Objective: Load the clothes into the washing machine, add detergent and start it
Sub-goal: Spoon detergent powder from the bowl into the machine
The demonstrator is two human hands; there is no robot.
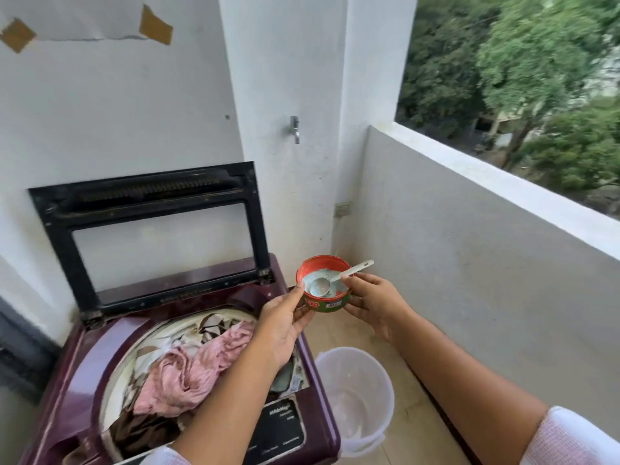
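A maroon top-loading washing machine (80, 360) stands at lower left with its black-framed lid (151, 236) raised against the wall. Pink and brown patterned clothes (188, 367) fill the drum. My left hand (285, 317) grips a small round red-and-green detergent tub (323, 285) from its left side, held above the machine's right edge. Pale powder and a white spoon (339, 276) lie in the tub. My right hand (372, 303) pinches the spoon's handle and cups the tub's right side.
A white plastic bucket (355, 397) stands on the tiled floor right of the machine. The machine's control panel (285, 427) faces me at the front. A low balcony wall (469, 263) runs along the right, with trees beyond. A wall socket (343, 208) sits in the corner.
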